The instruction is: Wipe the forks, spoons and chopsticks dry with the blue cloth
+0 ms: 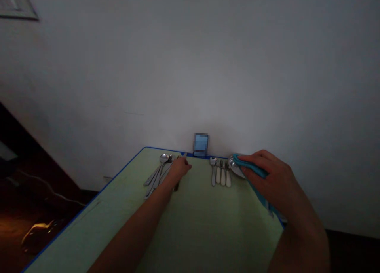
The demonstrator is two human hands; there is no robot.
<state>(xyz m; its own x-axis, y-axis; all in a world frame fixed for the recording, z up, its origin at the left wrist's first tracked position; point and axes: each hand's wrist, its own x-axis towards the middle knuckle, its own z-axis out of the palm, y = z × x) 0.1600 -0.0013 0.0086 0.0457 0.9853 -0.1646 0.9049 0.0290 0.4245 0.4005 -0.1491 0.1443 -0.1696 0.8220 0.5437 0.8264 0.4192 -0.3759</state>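
My left hand [180,167] is at the far left part of the table, its fingers curled in over a knife. The knife's pale blade tip [185,154] shows above the hand and its dark handle [176,186] below. Beside it on the left lies a loose pile of metal spoons [163,158] and other cutlery, partly hidden by my forearm. My right hand [274,178] is closed on a folded teal cloth [251,168], which hangs down toward the right edge. Just under the cloth is a shiny metal dish [235,168], mostly covered.
Between my hands, a spoon [213,172] and several white-handled forks [223,178] lie in a row. A small blurred screen [201,143] stands against the wall at the back edge. The pale green table [196,225] has a blue rim. A cable [56,192] runs at left.
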